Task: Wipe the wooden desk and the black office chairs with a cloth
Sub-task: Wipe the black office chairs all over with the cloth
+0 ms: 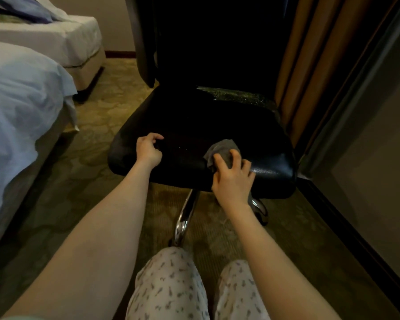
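A black office chair (pixel 194 125) stands in front of me, its seat worn and flaking at the back right. My right hand (pixel 232 179) grips a bunched grey cloth (pixel 222 150) and holds it against the front right part of the seat. My left hand (pixel 149 148) rests on the seat's front left, fingers loosely curled and holding nothing. The chair's tall backrest rises dark behind the seat. The wooden desk is not in view.
A bed with white bedding (pixel 21 107) lies close on the left and a second bed (pixel 56 40) behind it. Tan curtains (pixel 310 54) and a dark wall panel (pixel 367 135) stand to the right. The chair's chrome base (pixel 186 215) sits on patterned carpet near my knees (pixel 171 285).
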{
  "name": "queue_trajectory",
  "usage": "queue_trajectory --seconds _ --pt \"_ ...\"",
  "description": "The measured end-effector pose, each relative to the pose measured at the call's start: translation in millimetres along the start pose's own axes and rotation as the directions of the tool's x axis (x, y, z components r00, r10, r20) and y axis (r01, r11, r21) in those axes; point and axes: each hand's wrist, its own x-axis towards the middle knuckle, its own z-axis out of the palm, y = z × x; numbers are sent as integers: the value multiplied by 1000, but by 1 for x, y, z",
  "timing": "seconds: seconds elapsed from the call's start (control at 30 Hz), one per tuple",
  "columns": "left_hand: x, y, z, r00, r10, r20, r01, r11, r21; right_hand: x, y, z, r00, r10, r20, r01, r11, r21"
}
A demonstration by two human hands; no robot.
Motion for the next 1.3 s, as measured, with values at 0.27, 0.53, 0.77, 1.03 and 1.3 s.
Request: queue_trajectory --seconds 0.27,0.53,0.77,1.03,1.3 --pt "-6 12 5 998 -26 -48 31 994 104 3 105 -53 932 361 28 -358 930 -81" --pt "-14 7 2 1000 -25 17 26 999 -20 38 49 -66 966 257 -29 -255 965 61" --pt "-14 4 7 1000 -29 -3 28 994 -104 58 -102 -7 974 -89 210 85 996 32" --pt "-9 -3 10 997 8 -71 -8 1000 -7 66 -72 3 954 -139 267 150 988 -22" --pt "-19 8 8 997 -24 -73 26 999 31 86 39 -34 953 174 249 -146 981 -125"
